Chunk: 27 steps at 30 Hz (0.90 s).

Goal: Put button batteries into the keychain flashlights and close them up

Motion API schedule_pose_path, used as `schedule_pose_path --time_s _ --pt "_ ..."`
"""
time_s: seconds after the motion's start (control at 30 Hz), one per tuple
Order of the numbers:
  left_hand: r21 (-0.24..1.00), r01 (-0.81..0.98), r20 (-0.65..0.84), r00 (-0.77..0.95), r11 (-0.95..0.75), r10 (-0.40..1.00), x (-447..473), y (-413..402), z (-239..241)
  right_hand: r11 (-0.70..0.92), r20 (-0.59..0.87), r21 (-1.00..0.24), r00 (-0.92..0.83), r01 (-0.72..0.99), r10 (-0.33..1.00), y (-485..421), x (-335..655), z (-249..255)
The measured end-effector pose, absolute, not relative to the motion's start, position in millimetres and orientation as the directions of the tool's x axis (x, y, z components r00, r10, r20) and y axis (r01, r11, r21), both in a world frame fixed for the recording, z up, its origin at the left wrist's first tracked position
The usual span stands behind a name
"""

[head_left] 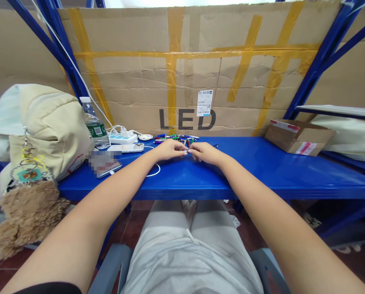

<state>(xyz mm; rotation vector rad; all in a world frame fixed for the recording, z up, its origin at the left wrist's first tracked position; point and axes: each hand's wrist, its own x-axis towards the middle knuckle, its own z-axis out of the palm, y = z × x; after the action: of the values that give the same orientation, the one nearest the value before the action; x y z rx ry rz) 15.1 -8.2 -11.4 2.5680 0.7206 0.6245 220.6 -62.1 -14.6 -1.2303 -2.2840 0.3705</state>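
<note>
My left hand and my right hand meet over the blue table, fingertips almost touching. Each has its fingers pinched together. Between the fingertips is something small, too tiny and too covered by the fingers to name. Just behind the hands lies a loose heap of pens in blue, green, red and white, partly hidden by my fingers. A white cable curls on the tabletop beside my left forearm.
Left on the table are a cream bag with a plush charm, a water bottle, a power strip and two phones, one white, one dark. A cardboard box sits right. Taped cardboard stands behind.
</note>
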Motion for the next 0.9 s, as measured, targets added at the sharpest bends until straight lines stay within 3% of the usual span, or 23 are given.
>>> schedule_pose_path --time_s 0.3,0.43,0.5,0.57,0.7,0.8,0.9 --pt "0.092 0.415 0.561 0.729 -0.905 0.391 21 -11 -13 0.468 0.303 -0.675 -0.364 0.57 0.881 -61 216 -17" --pt "0.103 0.413 0.588 0.708 -0.905 0.39 21 -10 -10 0.466 0.34 -0.693 -0.322 0.55 0.884 -58 214 -18" --pt "0.175 0.413 0.581 0.69 -0.894 0.432 19 -8 -9 0.515 0.391 -0.581 -0.339 0.63 0.856 -58 214 -18" --pt "0.238 0.416 0.557 0.682 -0.878 0.474 16 -7 -8 0.566 0.436 -0.372 -0.4 0.736 0.807 -59 215 -17" --pt "0.274 0.423 0.475 0.721 -0.864 0.504 11 -7 -7 0.483 0.364 0.037 -0.462 0.875 0.809 -64 215 -11" --pt "0.275 0.451 0.4 0.749 -0.849 0.528 10 -8 -6 0.438 0.293 0.2 -0.48 0.876 0.827 -70 210 -5" --pt "0.237 0.47 0.352 0.774 -0.85 0.526 10 -8 -6 0.45 0.234 0.286 -0.517 0.846 0.823 -74 206 -3"
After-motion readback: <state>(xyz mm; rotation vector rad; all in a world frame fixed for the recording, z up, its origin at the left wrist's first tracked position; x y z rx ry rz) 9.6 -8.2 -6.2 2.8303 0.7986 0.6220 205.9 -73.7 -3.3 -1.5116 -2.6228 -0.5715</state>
